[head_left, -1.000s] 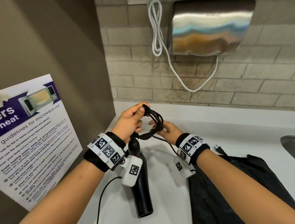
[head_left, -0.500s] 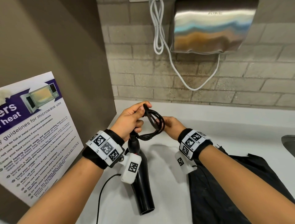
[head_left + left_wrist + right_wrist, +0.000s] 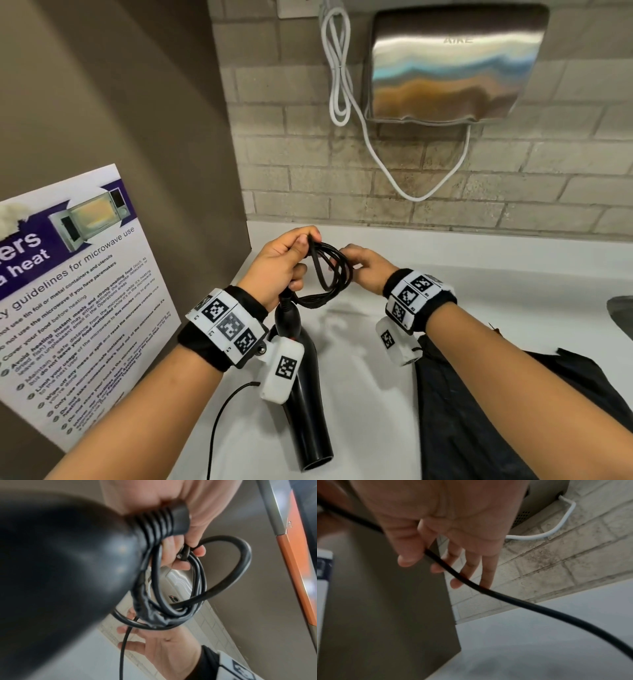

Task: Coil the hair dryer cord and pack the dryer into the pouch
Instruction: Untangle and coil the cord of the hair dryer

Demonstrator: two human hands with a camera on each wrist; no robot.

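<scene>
The black hair dryer (image 3: pixel 305 394) hangs below my left hand (image 3: pixel 305 240), open nozzle toward me. That hand grips the ribbed cord end (image 3: pixel 164 522) of the dryer (image 3: pixel 60 561) and pinches several loops of the black cord (image 3: pixel 330 270) at their top. My right hand (image 3: pixel 342 255) is just right of the coil. In the right wrist view its thumb and forefinger (image 3: pixel 423 561) pinch the loose cord (image 3: pixel 522 601), the other fingers straight. The black pouch (image 3: pixel 479 411) lies flat on the counter under my right forearm.
The white counter (image 3: pixel 445 260) meets a brick wall with a steel hand dryer (image 3: pixel 452 65) and its white cable (image 3: pixel 339 85). A brown side wall with a microwave poster (image 3: pixel 75 291) stands at the left. A sink edge (image 3: pixel 621 315) shows at far right.
My right hand has moved up and left to the coil, bringing more cord with it. The left hand keeps its hold of the loops and the dryer.
</scene>
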